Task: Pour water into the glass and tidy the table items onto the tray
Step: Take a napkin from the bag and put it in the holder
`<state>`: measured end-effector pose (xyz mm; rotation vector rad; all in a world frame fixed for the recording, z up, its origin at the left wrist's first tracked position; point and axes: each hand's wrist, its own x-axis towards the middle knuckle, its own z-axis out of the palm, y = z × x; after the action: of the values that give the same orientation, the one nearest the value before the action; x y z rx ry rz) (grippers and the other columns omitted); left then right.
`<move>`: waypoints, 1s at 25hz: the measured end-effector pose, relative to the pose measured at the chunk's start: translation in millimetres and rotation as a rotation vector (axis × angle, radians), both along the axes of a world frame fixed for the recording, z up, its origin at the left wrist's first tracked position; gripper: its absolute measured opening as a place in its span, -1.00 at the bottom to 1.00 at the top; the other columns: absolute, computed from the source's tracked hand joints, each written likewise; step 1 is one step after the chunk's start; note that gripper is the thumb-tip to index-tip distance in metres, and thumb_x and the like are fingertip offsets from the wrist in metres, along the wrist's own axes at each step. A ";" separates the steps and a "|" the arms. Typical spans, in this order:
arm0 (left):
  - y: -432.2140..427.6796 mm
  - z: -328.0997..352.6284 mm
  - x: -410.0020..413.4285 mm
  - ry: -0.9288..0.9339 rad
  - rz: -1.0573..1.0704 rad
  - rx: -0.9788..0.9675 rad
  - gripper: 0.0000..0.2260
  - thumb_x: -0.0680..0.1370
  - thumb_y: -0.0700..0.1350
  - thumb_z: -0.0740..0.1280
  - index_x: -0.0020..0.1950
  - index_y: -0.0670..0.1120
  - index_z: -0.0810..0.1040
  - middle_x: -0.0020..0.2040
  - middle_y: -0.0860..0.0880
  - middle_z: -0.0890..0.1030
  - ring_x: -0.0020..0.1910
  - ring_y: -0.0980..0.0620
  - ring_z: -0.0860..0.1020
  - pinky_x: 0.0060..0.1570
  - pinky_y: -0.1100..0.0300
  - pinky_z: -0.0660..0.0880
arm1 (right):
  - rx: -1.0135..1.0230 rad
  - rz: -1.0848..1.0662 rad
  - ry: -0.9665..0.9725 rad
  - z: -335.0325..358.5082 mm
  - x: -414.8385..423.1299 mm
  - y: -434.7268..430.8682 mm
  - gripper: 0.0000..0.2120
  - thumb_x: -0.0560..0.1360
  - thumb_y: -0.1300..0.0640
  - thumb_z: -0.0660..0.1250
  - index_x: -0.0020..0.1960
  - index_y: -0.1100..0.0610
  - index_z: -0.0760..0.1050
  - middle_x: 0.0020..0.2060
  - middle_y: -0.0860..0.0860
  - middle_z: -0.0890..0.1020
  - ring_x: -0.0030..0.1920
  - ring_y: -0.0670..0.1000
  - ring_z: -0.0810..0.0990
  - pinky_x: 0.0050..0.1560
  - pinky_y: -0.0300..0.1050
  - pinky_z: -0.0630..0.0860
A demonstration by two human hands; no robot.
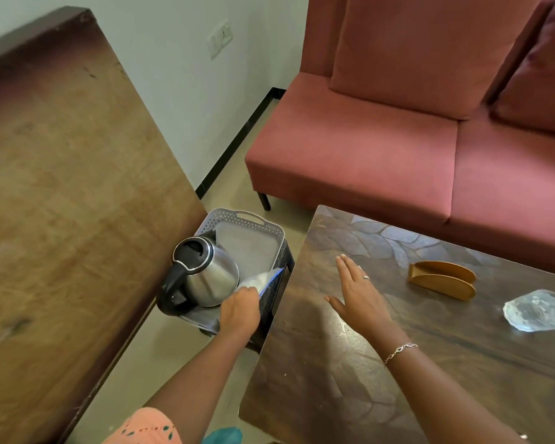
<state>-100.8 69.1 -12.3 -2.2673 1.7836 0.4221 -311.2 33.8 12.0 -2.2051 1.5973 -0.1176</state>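
The kettle (205,274) sits in the grey tray (250,219), a steel body with a black handle on the side away from the table (430,363); probably heavy if filled, so grip that handle. Beside it, the left hand (239,312) pinches a thin white packet (263,277), seemingly light and limp. The right hand (356,293) hovers flat and open above the table, holding nothing.

Single head-worn view, looking steeply down and forward; close above table (430,363) corner; sofa (398,139) beyond.
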 end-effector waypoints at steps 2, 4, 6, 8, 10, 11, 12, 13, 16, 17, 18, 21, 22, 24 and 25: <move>-1.5 17.4 1.1 -0.018 -0.015 -0.049 -0.79 0.55 -0.24 0.13 0.14 -0.12 0.45 0.15 -0.09 0.56 0.13 -0.12 0.55 0.02 0.07 0.47 | -0.011 0.032 -0.018 8.3 1.7 4.7 -0.31 0.55 0.01 0.21 0.50 0.14 -0.10 0.51 0.04 0.01 0.50 0.03 0.00 0.44 -0.18 0.00; -6.6 39.3 1.6 -0.059 -0.070 -0.111 -0.79 0.56 -0.26 0.11 0.13 -0.11 0.44 0.13 -0.08 0.57 0.11 -0.11 0.56 -0.02 0.07 0.47 | -0.036 0.062 -0.061 21.3 5.4 7.9 -0.32 0.54 0.03 0.22 0.50 0.13 -0.08 0.50 0.04 0.03 0.49 0.03 0.02 0.43 -0.20 -0.01; -14.4 68.3 -1.8 -0.090 -0.126 -0.201 -0.80 0.56 -0.27 0.11 0.12 -0.10 0.43 0.10 -0.07 0.56 0.06 -0.10 0.56 -0.13 0.10 0.44 | -0.086 0.086 -0.124 38.3 10.8 8.5 -0.33 0.52 0.05 0.26 0.50 0.15 -0.02 0.50 0.05 0.08 0.49 0.05 0.05 0.43 -0.20 0.00; -21.5 97.1 -10.9 -0.100 -0.193 -0.296 -0.81 0.55 -0.26 0.13 0.12 -0.08 0.42 0.09 -0.04 0.54 0.04 -0.08 0.55 -0.22 0.12 0.36 | -0.180 0.103 -0.198 56.9 14.7 6.6 -0.34 0.49 0.13 0.31 0.48 0.20 0.07 0.47 0.09 0.16 0.47 0.08 0.12 0.42 -0.17 0.02; -25.6 119.2 -23.0 -0.064 -0.258 -0.412 -0.81 0.53 -0.25 0.20 0.11 -0.06 0.43 0.06 -0.01 0.53 0.00 -0.06 0.55 -0.27 0.14 0.31 | -0.296 0.121 -0.212 74.2 14.0 3.3 -0.34 0.43 0.23 0.37 0.45 0.24 0.16 0.44 0.13 0.25 0.44 0.11 0.21 0.43 -0.07 0.12; -26.0 129.2 -29.8 -0.028 -0.301 -0.490 -0.83 0.50 -0.24 0.27 0.06 -0.05 0.47 0.00 0.01 0.55 -0.08 -0.04 0.57 -0.32 0.15 0.30 | -0.356 0.139 -0.187 81.3 11.4 1.2 -0.32 0.37 0.25 0.43 0.42 0.25 0.23 0.40 0.14 0.32 0.41 0.12 0.29 0.41 -0.03 0.19; -26.2 137.5 -36.4 0.008 -0.348 -0.544 -0.83 0.43 -0.23 0.37 -0.03 -0.04 0.51 -0.11 0.03 0.57 -0.20 -0.01 0.58 -0.40 0.18 0.29 | -0.423 0.167 -0.153 87.5 8.0 -1.0 -0.31 0.29 0.26 0.50 0.36 0.26 0.32 0.33 0.16 0.42 0.34 0.15 0.40 0.35 0.01 0.27; -26.8 140.8 -43.1 0.039 -0.399 -0.579 -0.80 0.33 -0.23 0.47 -0.15 -0.03 0.52 -0.23 0.05 0.56 -0.34 0.02 0.57 -0.49 0.21 0.27 | -0.489 0.194 -0.123 92.3 3.4 -2.9 -0.32 0.21 0.25 0.56 0.28 0.27 0.41 0.23 0.17 0.52 0.24 0.16 0.50 0.27 0.05 0.36; -29.0 150.1 -73.7 0.170 -0.514 -0.706 -0.77 0.24 -0.24 0.52 -0.27 -0.02 0.52 -0.37 0.07 0.53 -0.45 0.04 0.53 -0.60 0.25 0.32 | -0.616 0.199 -0.111 106.7 -21.1 -6.9 -0.54 0.13 0.23 0.60 0.00 0.21 0.58 -0.12 0.08 0.66 -0.11 0.11 0.65 -0.02 0.00 0.58; -29.6 153.3 -84.1 0.239 -0.539 -0.781 -0.83 0.28 -0.23 0.48 -0.27 -0.02 0.54 -0.35 0.06 0.54 -0.37 0.03 0.57 -0.54 0.25 0.38 | -0.629 0.170 -0.120 111.4 -30.7 -7.1 -0.65 0.16 0.23 0.59 -0.09 0.16 0.60 -0.23 0.03 0.65 -0.23 0.07 0.64 -0.16 -0.09 0.59; -30.2 158.0 -93.9 0.300 -0.565 -0.852 -0.89 0.32 -0.21 0.43 -0.24 -0.04 0.56 -0.30 0.06 0.58 -0.23 0.01 0.62 -0.42 0.25 0.46 | -0.627 0.131 -0.131 114.9 -40.9 -6.6 -0.76 0.21 0.23 0.55 -0.16 0.13 0.60 -0.31 0.00 0.62 -0.32 0.04 0.61 -0.29 -0.17 0.54; -31.9 163.3 -109.8 0.644 -0.377 -0.885 -0.78 0.41 -0.18 0.44 0.04 -0.06 0.58 0.07 0.05 0.59 0.29 0.05 0.43 0.15 0.35 0.40 | -0.605 0.022 -0.179 126.6 -72.9 -3.2 -0.95 0.29 0.18 0.38 -0.25 0.11 0.59 -0.39 -0.02 0.58 -0.44 0.03 0.56 -0.45 -0.25 0.44; -30.7 164.6 -112.7 0.810 -0.245 -0.835 -0.70 0.40 -0.17 0.46 0.11 -0.04 0.56 0.14 0.06 0.55 0.30 0.11 0.39 0.17 0.45 0.32 | -0.597 -0.020 -0.200 130.9 -85.2 -1.1 -0.94 0.30 0.17 0.36 -0.25 0.12 0.60 -0.39 -0.02 0.59 -0.44 0.03 0.55 -0.45 -0.27 0.43; -27.9 168.9 -120.3 1.125 -0.045 -0.715 -0.70 0.36 -0.19 0.50 0.05 0.00 0.57 0.02 0.12 0.62 0.09 0.19 0.53 0.08 0.39 0.40 | -0.592 -0.094 -0.236 139.3 -107.6 3.3 -0.92 0.32 0.17 0.34 -0.24 0.12 0.61 -0.36 -0.03 0.61 -0.43 0.02 0.56 -0.41 -0.30 0.40; -26.1 170.9 -126.9 1.250 -0.001 -0.673 -0.75 0.35 -0.23 0.50 -0.04 -0.01 0.59 -0.12 0.13 0.65 -0.08 0.21 0.58 0.01 0.30 0.46 | -0.587 -0.127 -0.258 142.0 -117.7 5.5 -0.91 0.33 0.16 0.33 -0.23 0.12 0.61 -0.35 -0.04 0.62 -0.42 0.01 0.57 -0.37 -0.38 0.33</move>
<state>-227.7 43.0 158.6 -2.6099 2.7659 1.7674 -428.8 39.3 154.0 -2.3582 1.7003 -0.9771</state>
